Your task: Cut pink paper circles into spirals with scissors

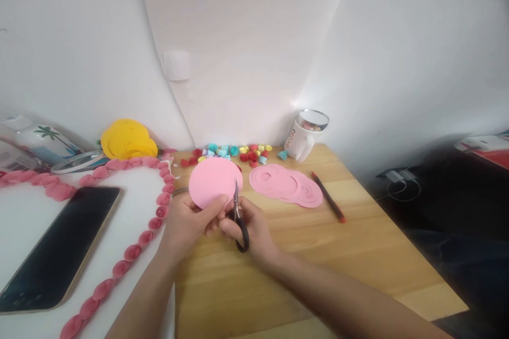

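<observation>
Between thumb and fingers, my left hand [191,222] pinches a pink paper circle [214,180] by its lower edge, above the table. My right hand [254,230] grips black-handled scissors [237,209], their blades pointing up at the circle's right edge. Whether the blades are closed on the paper is hard to make out. Just right of my hands, several pink paper circles with spiral lines [274,183] lie overlapping on the wooden table [318,265]. A dark pencil with red ends [328,197] rests beside them.
Small coloured paper rolls [250,155] lie along the wall, near a white mug [304,135]. On the left, a white board [135,217] edged with pink paper roses [132,252] bears a phone [59,249]. Yellow paper circles [128,139] and a bottle [43,140] are behind it.
</observation>
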The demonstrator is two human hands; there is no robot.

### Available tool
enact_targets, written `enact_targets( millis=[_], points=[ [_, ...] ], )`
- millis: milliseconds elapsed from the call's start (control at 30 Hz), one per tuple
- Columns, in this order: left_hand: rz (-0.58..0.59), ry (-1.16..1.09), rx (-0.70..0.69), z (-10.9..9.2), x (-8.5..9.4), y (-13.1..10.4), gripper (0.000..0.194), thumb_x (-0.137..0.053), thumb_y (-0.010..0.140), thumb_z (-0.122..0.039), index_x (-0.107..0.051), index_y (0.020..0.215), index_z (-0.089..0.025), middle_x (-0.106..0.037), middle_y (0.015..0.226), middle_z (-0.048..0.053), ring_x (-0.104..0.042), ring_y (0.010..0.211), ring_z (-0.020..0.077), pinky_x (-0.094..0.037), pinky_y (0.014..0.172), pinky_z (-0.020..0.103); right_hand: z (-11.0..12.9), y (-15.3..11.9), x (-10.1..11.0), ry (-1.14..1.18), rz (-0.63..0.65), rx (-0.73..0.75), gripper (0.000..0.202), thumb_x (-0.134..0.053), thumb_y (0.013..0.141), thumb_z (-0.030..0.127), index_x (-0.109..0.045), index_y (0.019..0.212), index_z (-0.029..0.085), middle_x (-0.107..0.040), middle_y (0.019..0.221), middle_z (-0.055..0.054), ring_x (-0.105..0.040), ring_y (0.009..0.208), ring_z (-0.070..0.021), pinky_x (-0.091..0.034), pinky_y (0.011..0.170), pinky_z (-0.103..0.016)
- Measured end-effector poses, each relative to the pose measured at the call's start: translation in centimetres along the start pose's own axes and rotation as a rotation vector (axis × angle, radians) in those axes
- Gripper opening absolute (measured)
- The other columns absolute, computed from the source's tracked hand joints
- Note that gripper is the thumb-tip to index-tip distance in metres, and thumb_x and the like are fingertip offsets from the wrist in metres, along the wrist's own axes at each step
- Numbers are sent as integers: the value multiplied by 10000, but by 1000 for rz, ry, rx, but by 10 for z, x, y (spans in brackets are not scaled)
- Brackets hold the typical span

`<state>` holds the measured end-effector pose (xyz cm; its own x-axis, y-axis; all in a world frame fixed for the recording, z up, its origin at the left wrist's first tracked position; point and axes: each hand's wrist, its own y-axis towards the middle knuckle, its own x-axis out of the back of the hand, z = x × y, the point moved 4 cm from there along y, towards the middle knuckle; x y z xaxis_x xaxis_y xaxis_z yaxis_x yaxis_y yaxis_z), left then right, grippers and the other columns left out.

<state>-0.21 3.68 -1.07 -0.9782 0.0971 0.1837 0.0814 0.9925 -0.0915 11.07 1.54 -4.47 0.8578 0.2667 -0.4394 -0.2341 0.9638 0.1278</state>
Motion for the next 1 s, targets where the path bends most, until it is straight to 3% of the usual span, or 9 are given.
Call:
enact_targets(
  millis=[133, 300, 567, 1000],
  points=[
    [-11, 68, 10, -2, 1, 0, 286, -645, 666, -321, -544, 458, -151, -520, 397, -20, -440, 365, 80, -335, 371, 193, -1, 1, 1, 30, 3, 12, 335, -708, 670, 328, -438, 819, 198, -566, 685, 4, -538, 585, -126, -443, 637, -300],
    [-23, 85, 19, 0, 3, 0, 239, -662, 641, -288, -548, 482, -150, -518, 404, -26, -440, 373, 76, -332, 373, 187, -2, 3, 5, -25, -44, 12, 397, -742, 616, 356, -438, 817, 199, -543, 659, 18, -516, 575, -124, -422, 586, -273],
    [-16, 101, 18, 0, 3, 1, 207, -653, 649, -284, -583, 512, -145, -517, 400, -26, -434, 364, 70, -328, 367, 181, -3, 2, 4, -38, -43, -10, 379, -725, 632, 382, -440, 805, 203, -504, 632, 33, -454, 521, -100, -434, 614, -291],
    [1, 79, -4, 3, 4, 3, 200, -651, 663, -286, -586, 532, -150, -526, 417, -29, -437, 379, 73, -333, 382, 187, 2, 3, 1, -47, -25, 22, 353, -695, 657, 404, -437, 797, 208, -525, 639, 22, -504, 564, -124, -423, 601, -282]
  ],
)
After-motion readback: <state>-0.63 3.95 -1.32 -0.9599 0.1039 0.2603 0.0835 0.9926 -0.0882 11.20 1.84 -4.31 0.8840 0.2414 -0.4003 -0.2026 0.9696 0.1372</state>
